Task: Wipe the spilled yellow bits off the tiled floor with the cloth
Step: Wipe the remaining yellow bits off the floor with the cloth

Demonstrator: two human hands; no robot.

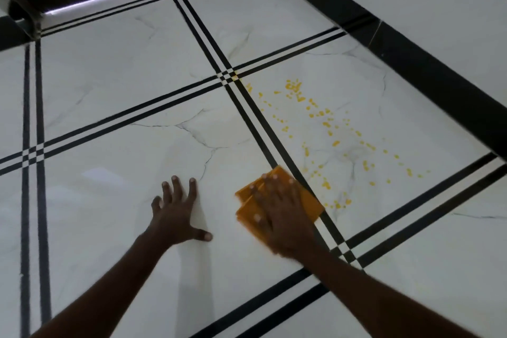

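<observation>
Right hand pressing flat, fingers straight, on orange cloth, beside yellow bits, left hand resting spread on floor, holding nothing

Left hand flat on the floor, right hand beside it atop the cloth; bits scattered beyond, rightward, nearest apparently touching the cloth.

Both bare arms reach forward and down, with the left hand lying flat, fingers spread wide and thumb out to the side, and the right hand just beside it, pressing down with its fingers straight and a little blurry.
</observation>
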